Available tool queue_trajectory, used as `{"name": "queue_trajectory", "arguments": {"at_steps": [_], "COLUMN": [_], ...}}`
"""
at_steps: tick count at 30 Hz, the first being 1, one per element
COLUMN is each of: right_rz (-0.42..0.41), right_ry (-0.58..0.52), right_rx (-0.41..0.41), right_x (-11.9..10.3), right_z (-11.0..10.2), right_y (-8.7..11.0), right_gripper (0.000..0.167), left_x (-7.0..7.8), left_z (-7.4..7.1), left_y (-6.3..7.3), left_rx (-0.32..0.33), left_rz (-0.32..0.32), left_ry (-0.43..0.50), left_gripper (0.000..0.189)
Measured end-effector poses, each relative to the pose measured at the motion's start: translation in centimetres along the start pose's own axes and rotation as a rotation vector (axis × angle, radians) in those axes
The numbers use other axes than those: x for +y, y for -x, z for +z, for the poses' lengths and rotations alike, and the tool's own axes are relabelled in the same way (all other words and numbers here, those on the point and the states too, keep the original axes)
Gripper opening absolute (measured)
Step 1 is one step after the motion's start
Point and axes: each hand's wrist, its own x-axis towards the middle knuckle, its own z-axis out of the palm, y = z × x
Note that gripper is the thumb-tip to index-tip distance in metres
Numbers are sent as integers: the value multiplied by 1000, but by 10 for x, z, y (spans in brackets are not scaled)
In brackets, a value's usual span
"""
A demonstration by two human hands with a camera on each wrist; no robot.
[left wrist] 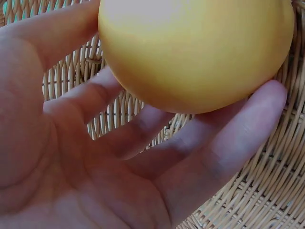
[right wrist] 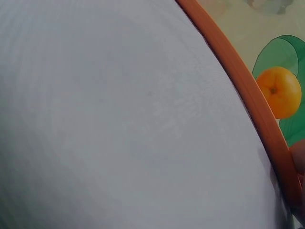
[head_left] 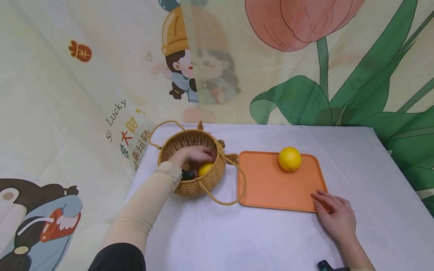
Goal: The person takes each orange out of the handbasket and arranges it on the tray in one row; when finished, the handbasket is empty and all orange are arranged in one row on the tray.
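My left hand (head_left: 200, 153) reaches down into a round wicker basket (head_left: 190, 190). In the left wrist view its thumb and fingers curve round a smooth yellow fruit (left wrist: 190, 57), with woven cane behind. From the head camera, that fruit shows partly below the hand, inside the basket's near right wall. My right hand (head_left: 339, 218) rests at the near right corner of an orange tray (head_left: 271, 188), fingertips over the rim. An orange (head_left: 289, 159) sits near the tray's far edge; the right wrist view shows its stem end beyond the tray rim (right wrist: 243, 86).
The basket's handles (head_left: 245, 184) flop outward, the right one overlapping the tray's left edge. A white cloth (head_left: 210, 233) covers the table. Behind stands a printed curtain (head_left: 217, 75) with a large flower and cartoon figures.
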Motion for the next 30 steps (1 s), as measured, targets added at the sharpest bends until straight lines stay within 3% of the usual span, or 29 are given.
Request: {"name": "queue_trajectory", "arguments": {"at_steps": [2, 8, 15, 18, 22, 25, 30], "right_rz": [1, 9, 11, 15, 15, 13, 17], "right_ry": [-1, 0, 8, 7, 8, 6, 1], "right_rx": [0, -8, -9, -10, -9, -9, -11], "right_x": [0, 1, 1, 1, 1, 1, 0], "right_z": [0, 0, -1, 0, 0, 0, 0], "right_y": [0, 0, 0, 0, 0, 0, 0], "right_gripper": [25, 26, 26, 26, 26, 26, 26], "left_x": [1, -2, -3, -2, -1, 0, 1], "left_z": [0, 0, 2, 2, 1, -1, -1], "left_y": [0, -1, 0, 1, -1, -1, 0], "left_rx": [11, -17, -73, -40, 58, 117, 105], "left_rz": [0, 34, -16, -12, 54, 88, 75], "left_ry": [-6, -162, -136, -155, -233, -233, -145], "left_gripper": [34, 44, 58, 55, 45, 44, 49]}}
